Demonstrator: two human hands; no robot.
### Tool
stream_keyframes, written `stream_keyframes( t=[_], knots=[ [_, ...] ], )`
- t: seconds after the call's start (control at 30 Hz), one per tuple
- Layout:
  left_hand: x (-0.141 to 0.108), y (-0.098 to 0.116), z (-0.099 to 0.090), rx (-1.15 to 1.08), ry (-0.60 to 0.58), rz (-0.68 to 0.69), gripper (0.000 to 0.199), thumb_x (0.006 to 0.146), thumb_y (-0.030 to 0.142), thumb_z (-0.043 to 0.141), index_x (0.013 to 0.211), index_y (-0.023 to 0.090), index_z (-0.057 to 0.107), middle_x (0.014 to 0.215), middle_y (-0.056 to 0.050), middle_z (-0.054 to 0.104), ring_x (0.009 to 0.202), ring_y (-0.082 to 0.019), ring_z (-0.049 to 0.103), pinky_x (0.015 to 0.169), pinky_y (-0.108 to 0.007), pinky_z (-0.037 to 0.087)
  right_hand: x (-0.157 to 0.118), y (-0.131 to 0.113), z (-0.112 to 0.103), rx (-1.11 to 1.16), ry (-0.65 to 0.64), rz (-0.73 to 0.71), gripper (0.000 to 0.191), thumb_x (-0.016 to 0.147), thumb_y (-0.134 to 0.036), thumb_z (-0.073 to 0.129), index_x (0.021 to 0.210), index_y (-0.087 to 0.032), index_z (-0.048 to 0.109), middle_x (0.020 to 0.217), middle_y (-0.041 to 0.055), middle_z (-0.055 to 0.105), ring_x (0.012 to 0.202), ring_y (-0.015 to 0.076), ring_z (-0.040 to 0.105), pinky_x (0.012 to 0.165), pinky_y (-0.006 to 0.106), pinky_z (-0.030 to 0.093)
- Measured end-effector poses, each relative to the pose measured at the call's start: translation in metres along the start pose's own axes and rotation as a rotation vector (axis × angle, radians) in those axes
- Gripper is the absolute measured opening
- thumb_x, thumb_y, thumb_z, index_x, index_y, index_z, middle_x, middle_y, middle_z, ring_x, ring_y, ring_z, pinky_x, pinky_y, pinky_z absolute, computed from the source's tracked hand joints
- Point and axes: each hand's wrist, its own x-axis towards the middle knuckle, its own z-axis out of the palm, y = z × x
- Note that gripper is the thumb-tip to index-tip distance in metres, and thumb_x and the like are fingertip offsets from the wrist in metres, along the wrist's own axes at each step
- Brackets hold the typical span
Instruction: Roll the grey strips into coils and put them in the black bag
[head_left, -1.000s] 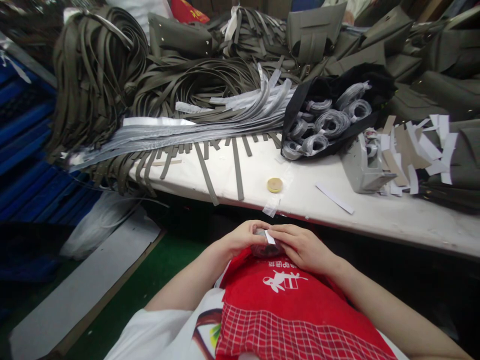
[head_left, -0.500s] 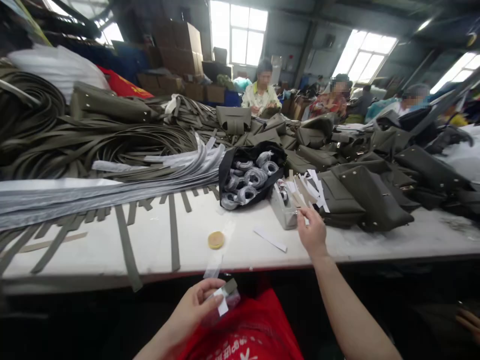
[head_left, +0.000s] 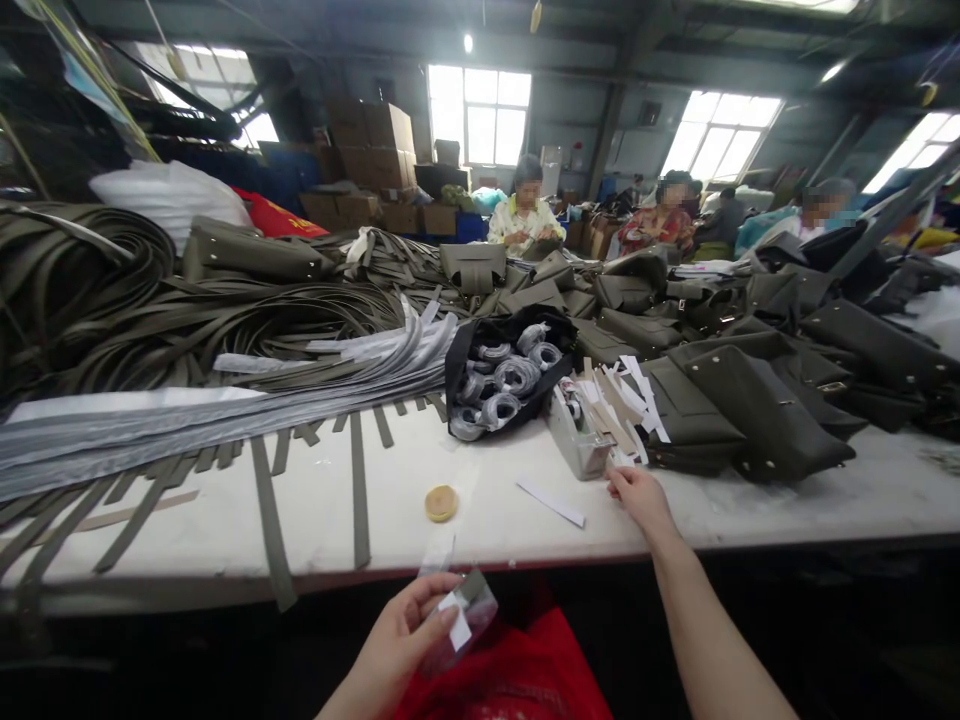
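Note:
My left hand (head_left: 424,620) is closed round a small clear plastic packet (head_left: 480,605) with a white paper strip (head_left: 460,622) and an olive piece on it, below the table's front edge. Over the table, my right hand (head_left: 637,492) has its fingers pinched together by the front corner of a grey tape dispenser (head_left: 583,450); whatever is between them is too small to name. White and tan paper strips (head_left: 619,410) lie beside and over the dispenser. A yellow tape roll (head_left: 441,503) and one loose white strip (head_left: 551,502) lie on the white table (head_left: 487,530).
A black bag (head_left: 455,375) holds several clear-wrapped coils (head_left: 516,376). Olive straps (head_left: 270,530) cover the left side, some over the front edge. Olive bags (head_left: 765,410) are piled at right. Several people (head_left: 525,215) sit across the table.
The view has tilted up slightly. My right hand has lowered a little beside the dispenser, its fingers closer together. My left hand still holds the packet.

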Motion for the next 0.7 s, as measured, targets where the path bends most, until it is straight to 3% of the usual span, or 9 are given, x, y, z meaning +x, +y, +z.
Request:
stream_keyframes(
  t=[0.13,0.23,0.3,0.37,0.5,0.7],
  knots=[
    [0.006,0.01,0.011,0.009,0.048,0.024,0.052,0.058,0.041,0.087,0.097,0.015,0.067,0.089,-0.009,0.074,0.081,-0.021,0.069,0.072,-0.028,0.051,-0.037,-0.019,0.017,0.096,-0.148,0.027,0.038,0.075,-0.055,0.059,0.076,-0.018,0.07,0.061,0.0039,0.065,0.061,0.0203,0.06,0.063,0.034,0.05],
    [0.011,0.013,0.019,0.006,0.075,0.06,0.057,0.056,0.044,0.087,0.098,0.014,0.064,0.083,-0.007,0.073,0.071,-0.018,0.067,0.064,-0.026,0.05,-0.083,-0.058,0.04,0.288,-0.418,0.009,0.041,0.08,-0.056,0.059,0.086,-0.018,0.071,0.065,0.0025,0.064,0.063,0.0172,0.06,0.062,0.03,0.051],
    [0.013,0.013,0.023,-0.001,0.104,0.096,0.06,0.057,0.046,0.086,0.101,0.014,0.062,0.077,-0.004,0.07,0.063,-0.014,0.063,0.058,-0.023,0.047,-0.116,-0.085,0.054,0.421,-0.619,0.014,0.038,0.081,-0.055,0.061,0.084,-0.018,0.072,0.062,0.0017,0.063,0.059,0.0151,0.057,0.059,0.028,0.049],
    [0.013,0.012,0.025,-0.009,0.129,0.126,0.059,0.059,0.047,0.084,0.103,0.014,0.061,0.072,0.0,0.067,0.058,-0.011,0.06,0.054,-0.022,0.045,-0.142,-0.103,0.066,0.491,-0.74,0.037,0.037,0.08,-0.054,0.062,0.081,-0.018,0.073,0.059,0.0012,0.063,0.054,0.0137,0.055,0.055,0.027,0.048],
    [0.009,0.013,0.025,-0.005,0.184,0.189,0.056,0.062,0.046,0.082,0.103,0.015,0.06,0.069,0.003,0.063,0.057,-0.009,0.057,0.055,-0.021,0.045,-0.164,-0.113,0.088,0.481,-0.803,0.087,0.038,0.077,-0.056,0.064,0.076,-0.019,0.072,0.055,0.0003,0.06,0.049,0.0124,0.052,0.051,0.026,0.045],
    [0.007,0.007,0.021,-0.021,0.195,0.203,0.057,0.067,0.052,0.077,0.105,0.013,0.06,0.075,-0.002,0.066,0.061,-0.012,0.061,0.056,-0.023,0.047,-0.159,-0.108,0.109,0.391,-0.823,0.147,0.042,0.072,-0.059,0.066,0.068,-0.018,0.067,0.051,-0.0013,0.057,0.044,0.0103,0.048,0.045,0.024,0.041]
  ],
)
